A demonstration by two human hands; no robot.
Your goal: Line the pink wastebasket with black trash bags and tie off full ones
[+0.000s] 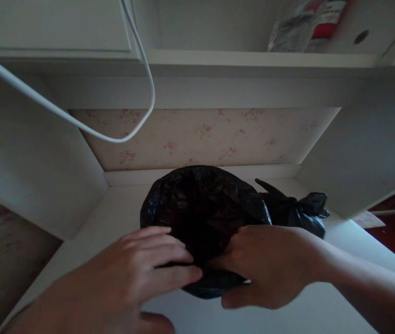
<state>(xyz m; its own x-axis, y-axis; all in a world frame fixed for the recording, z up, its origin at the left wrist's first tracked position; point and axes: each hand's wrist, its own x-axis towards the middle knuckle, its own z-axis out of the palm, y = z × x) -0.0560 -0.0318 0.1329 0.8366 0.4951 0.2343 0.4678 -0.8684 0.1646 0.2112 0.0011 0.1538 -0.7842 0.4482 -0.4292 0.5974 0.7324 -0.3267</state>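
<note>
Just beyond left hand (145, 266), black bag (197, 185) gapes; I see left fingers loose, right hand (272, 264) pinching bag's near edge. Uneven tug could tear it or slip edge free.

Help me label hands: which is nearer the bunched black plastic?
The right hand, just in front of the bunched plastic; the left hand is farther, with the open bag between.
</note>
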